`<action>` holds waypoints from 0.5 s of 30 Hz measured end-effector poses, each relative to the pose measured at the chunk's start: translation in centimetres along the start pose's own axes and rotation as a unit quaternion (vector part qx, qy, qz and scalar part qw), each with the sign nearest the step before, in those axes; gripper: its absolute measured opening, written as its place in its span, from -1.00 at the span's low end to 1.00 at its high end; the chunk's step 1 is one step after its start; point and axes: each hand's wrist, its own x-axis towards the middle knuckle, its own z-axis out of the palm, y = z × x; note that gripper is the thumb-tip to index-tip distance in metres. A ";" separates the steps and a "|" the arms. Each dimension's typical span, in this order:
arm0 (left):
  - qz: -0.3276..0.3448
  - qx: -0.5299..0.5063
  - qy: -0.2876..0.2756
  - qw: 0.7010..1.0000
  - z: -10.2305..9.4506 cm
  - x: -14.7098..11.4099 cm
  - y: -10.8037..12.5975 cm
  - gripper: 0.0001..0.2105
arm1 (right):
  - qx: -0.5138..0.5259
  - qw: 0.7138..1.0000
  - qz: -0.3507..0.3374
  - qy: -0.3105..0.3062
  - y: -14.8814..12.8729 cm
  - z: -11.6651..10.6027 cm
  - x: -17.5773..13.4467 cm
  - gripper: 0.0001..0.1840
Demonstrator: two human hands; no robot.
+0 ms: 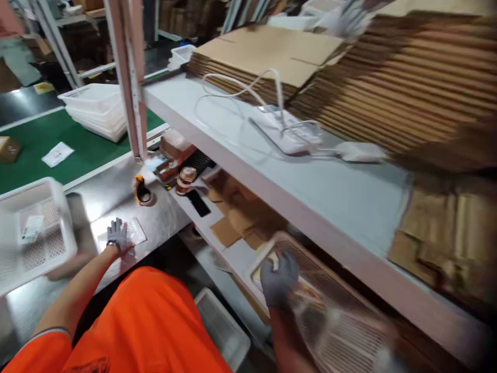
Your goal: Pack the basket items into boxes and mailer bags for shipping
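My left hand (117,235), in a grey glove, lies flat with its fingers spread on a clear plastic packet (135,231) on the shiny metal table. My right hand (280,280), gloved in grey too, is over the near end of a pale mesh basket (353,331) under the shelf. Motion blur smears its fingers, and whether they grip anything is unclear. Something yellowish and printed (310,295) shows beside it in the basket. Left of my left hand stands a white basket (64,228) with a labelled packet inside.
A tape dispenser (143,191), tape rolls (186,178) and a black phone (198,203) lie ahead. A white shelf (233,150) carries a power strip (285,132) and stacked cardboard (267,49). Stacked white baskets (99,109) stand on a green conveyor (83,160). Below is another basket (221,326).
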 end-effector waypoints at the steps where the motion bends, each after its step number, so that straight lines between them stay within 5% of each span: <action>1: 0.012 -0.011 0.005 1.000 -0.3 0.0 0.2 -0.12 | 0.033 0.998 -0.040 -0.038 -2.6 2.1 -0.4 -0.52; 5: 0.038 -0.022 0.029 0.999 -0.3 0.1 0.4 -0.07 | 0.131 0.933 -0.207 -0.263 -16.8 9.8 -3.6 -0.43; 9: 0.003 -0.013 0.002 1.000 1.1 0.1 0.4 -0.05 | 0.084 0.837 -0.338 -0.421 -28.8 15.4 -6.4 -0.33; 12: -0.021 -0.014 -0.010 1.000 2.2 0.3 0.6 -0.02 | 0.076 0.799 -0.382 -0.458 -32.6 17.9 -6.9 -0.33; 15: -0.032 -0.031 -0.021 0.999 3.1 0.7 0.6 0.07 | 0.081 0.760 -0.431 -0.479 -33.2 19.2 -6.8 -0.29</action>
